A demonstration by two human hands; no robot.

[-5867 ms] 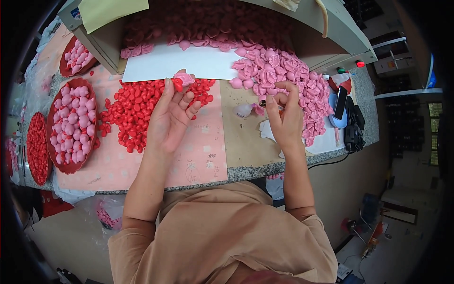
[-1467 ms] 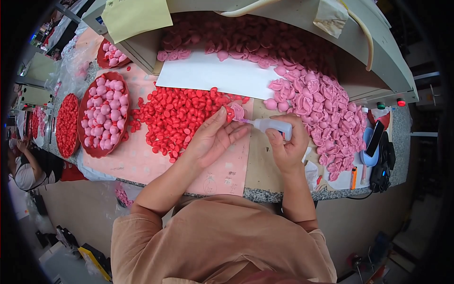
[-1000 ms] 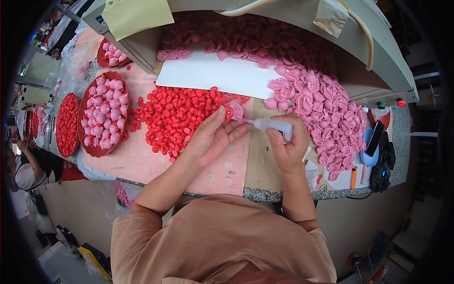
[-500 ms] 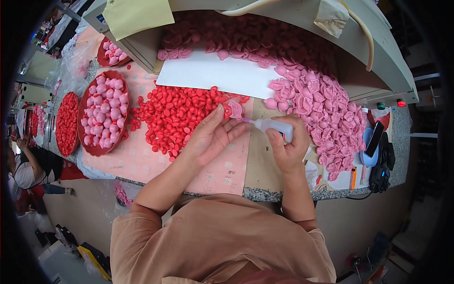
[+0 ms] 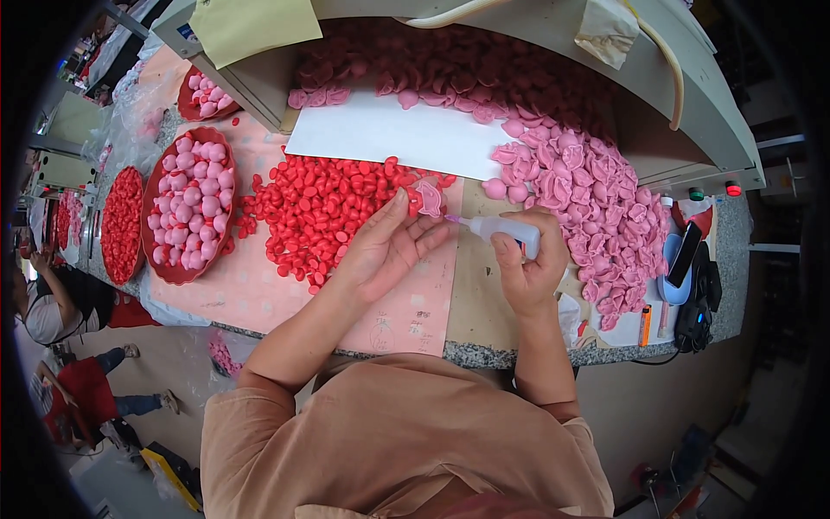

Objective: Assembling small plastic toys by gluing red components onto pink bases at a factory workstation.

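Note:
Between the thumb and fingers of my left hand (image 5: 386, 251) is a pink hollow plastic piece (image 5: 428, 199), its open side up, with a bit of red at its left edge. My right hand (image 5: 534, 272) is wrapped round a small white squeeze bottle (image 5: 519, 232) with a thin purplish nozzle. The nozzle points left and its tip is just off the lower right of the pink piece. Beneath and left of my left hand spreads a heap of small red plastic pieces (image 5: 320, 208). To the right of the bottle lies a large pile of pink pieces (image 5: 588, 203).
A red dish (image 5: 183, 278) of pink-and-red pieces stands at left, beside a tray of red pieces (image 5: 123, 225). White paper (image 5: 389, 134) lies under the grey hood (image 5: 735, 130). An orange cutter (image 5: 646, 324) and a phone (image 5: 685, 253) are at right. Other people (image 5: 91, 389) are at far left.
The bottle's nozzle has drawn back slightly to the right from the pink piece, and the bottle has tilted a little. At far left another person has come into view.

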